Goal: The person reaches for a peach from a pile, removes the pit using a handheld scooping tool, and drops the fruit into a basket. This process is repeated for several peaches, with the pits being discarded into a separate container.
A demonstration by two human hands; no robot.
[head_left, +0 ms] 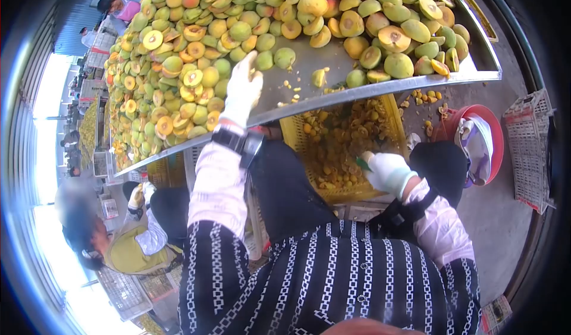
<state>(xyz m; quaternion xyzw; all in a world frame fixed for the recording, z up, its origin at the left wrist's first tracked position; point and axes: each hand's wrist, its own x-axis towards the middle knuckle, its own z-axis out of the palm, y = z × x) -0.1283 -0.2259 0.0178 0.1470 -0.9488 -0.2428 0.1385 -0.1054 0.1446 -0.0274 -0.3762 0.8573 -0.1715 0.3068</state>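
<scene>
My left hand (242, 92), in a white glove, is raised over the metal table's front rim (321, 104), beside the heaped fruit (196, 67). Its fingers are slightly apart and nothing shows between them. Whole and halved green-orange fruit cover much of the table; a green one (284, 58) lies just right of that hand. Lower down, my right hand (389, 174), also gloved in white, is closed on a small green object (362, 163). It is above the right part of a yellow crate (340, 193) that holds fruit scraps and pits.
A red bucket (495, 134) with cloth in it stands at the right, near a stacked pale crate (528, 150). At the lower left sits a co-worker (134, 246) with gloved hands. Other people and crates are further back at the left.
</scene>
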